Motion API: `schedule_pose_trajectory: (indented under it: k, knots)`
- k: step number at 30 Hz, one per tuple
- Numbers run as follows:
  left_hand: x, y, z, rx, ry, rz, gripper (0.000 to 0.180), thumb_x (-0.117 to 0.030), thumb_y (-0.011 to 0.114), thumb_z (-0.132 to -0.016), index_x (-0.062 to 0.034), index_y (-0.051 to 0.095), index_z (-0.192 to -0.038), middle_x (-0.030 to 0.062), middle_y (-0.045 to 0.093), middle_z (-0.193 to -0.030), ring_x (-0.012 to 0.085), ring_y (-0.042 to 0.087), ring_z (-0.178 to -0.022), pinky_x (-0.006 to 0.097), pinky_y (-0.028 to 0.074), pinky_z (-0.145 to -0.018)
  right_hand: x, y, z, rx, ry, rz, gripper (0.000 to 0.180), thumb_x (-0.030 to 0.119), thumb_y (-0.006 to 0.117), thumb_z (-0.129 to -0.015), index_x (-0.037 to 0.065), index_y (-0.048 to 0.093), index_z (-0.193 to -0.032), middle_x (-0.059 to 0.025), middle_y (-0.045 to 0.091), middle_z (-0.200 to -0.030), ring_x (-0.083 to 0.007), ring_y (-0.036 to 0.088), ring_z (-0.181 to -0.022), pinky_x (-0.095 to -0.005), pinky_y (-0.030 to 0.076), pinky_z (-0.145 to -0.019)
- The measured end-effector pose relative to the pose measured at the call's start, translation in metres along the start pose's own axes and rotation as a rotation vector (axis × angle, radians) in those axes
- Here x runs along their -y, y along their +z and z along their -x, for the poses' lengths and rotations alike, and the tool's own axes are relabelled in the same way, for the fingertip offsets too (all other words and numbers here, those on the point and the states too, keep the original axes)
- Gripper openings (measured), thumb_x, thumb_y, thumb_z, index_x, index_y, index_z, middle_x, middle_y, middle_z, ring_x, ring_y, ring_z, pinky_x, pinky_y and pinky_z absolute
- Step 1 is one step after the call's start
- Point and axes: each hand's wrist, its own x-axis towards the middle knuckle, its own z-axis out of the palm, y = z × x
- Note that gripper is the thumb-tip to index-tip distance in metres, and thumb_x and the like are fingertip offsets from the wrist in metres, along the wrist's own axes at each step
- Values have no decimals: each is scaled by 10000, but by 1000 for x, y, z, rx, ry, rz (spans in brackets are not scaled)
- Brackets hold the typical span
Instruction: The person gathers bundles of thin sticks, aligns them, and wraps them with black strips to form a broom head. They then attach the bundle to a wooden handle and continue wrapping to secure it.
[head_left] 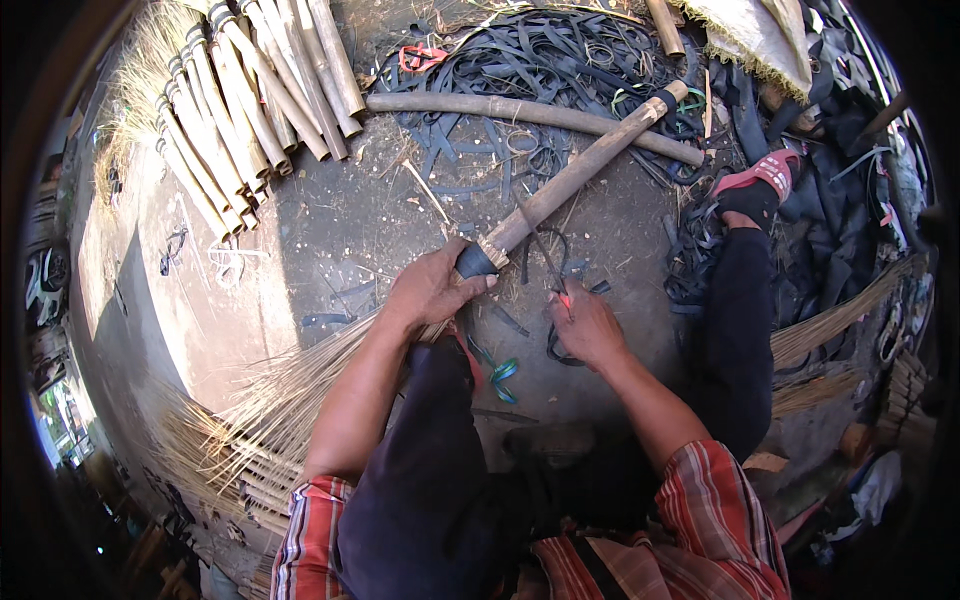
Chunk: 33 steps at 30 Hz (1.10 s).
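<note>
My left hand (435, 290) is wrapped round the lower end of a stick broom, at a black rubber binding (474, 262). Its bamboo handle (585, 175) slants up to the right and has a black band near the far tip. Pale bristles (310, 385) fan out behind my left forearm. Closed round a red grip, my right hand (590, 328) holds a knife (538, 245) whose thin dark blade points up and left, its tip by the handle. Part of the grip is hidden by my fingers. A dark strip (553, 345) curls beside this hand.
Several bamboo-handled brooms (225, 110) lie in rows at upper left. A bamboo pole (530, 110) crosses the floor before a heap of black rubber strips (560, 55). My foot in a pink-and-black sandal (758, 190) rests at right. More bristles (835, 325) lie beyond my leg.
</note>
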Motion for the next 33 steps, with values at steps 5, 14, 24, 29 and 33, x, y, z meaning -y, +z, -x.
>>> schedule_pose_trajectory:
  k: [5, 14, 24, 29, 33]
  knots:
    - [19, 4, -12, 60, 50, 111, 767, -615, 748, -894, -48, 618, -1394, 275, 735, -1162, 432, 695, -1164, 496, 536, -988, -9, 6, -1, 46, -129, 116, 241, 259, 566, -1037, 32, 547, -1118, -299, 689, -866, -528, 681, -854, -609, 522, -747]
    - [11, 5, -10, -43, -22, -187, 974, -640, 705, -917, -31, 363, -1596, 306, 658, -1288, 486, 662, -1190, 505, 525, -1026, -15, 11, -9, -27, -107, 93, 235, 250, 588, -1024, 30, 545, -1094, -300, 688, -871, -523, 676, -860, -612, 520, -755]
    - [4, 5, -8, -26, 31, -195, 899, -619, 689, -939, 4, 432, -1535, 315, 650, -1313, 468, 644, -1244, 499, 521, -1043, -21, 7, -7, 26, -124, 164, 263, 285, 590, -1040, 37, 534, -1107, -289, 693, -849, -531, 676, -836, -617, 519, -738]
    - [11, -7, -14, 103, 119, 21, 917, -643, 659, -949, 5, 422, -1552, 324, 652, -1334, 470, 644, -1249, 504, 513, -1059, -17, 9, -7, -27, -136, 126, 266, 283, 577, -1039, 30, 533, -1108, -288, 700, -863, -526, 683, -848, -612, 530, -750]
    - [11, -5, -14, 152, 87, 18, 892, -635, 678, -942, 6, 457, -1522, 318, 670, -1305, 468, 653, -1232, 497, 515, -1057, -17, 6, -6, 65, -84, 152, 271, 270, 552, -1041, 22, 540, -1149, -285, 715, -907, -522, 692, -866, -609, 545, -779]
